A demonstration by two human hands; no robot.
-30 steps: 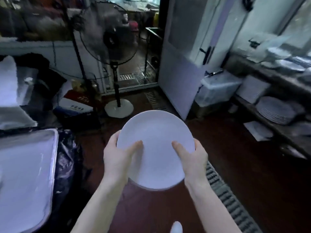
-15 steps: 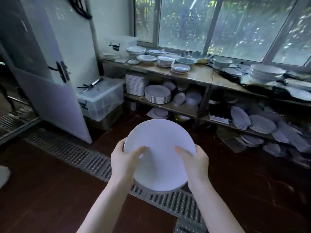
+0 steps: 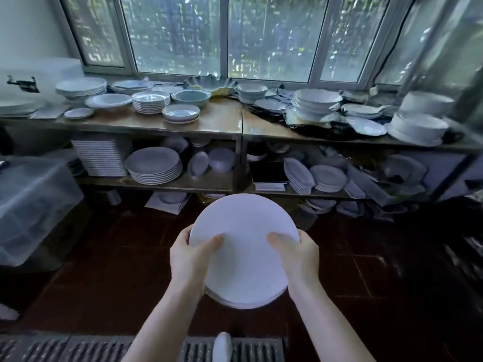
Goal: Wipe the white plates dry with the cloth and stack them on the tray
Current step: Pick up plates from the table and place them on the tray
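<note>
**Plates in both hands, facing the shelf**

My left hand point(image 3: 187, 259) and right hand point(image 3: 300, 257) each clamp a side rim of the stack of white plates point(image 3: 244, 257), thumbs on top. The stack is in front of the shelf point(image 3: 146, 124), held lower than its bottom tier.

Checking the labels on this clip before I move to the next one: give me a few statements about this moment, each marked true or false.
1. The left hand and the right hand both grip the white plates, thumbs on top. True.
2. A cloth lies over the white plates. False: no cloth is in view.
3. The white plates rest on the shelf unit. False: they are held in the air above the dark floor, apart from the shelves.
4. On the middle shelf, a stack of round plates stands beside a stack of square plates. True.
</note>
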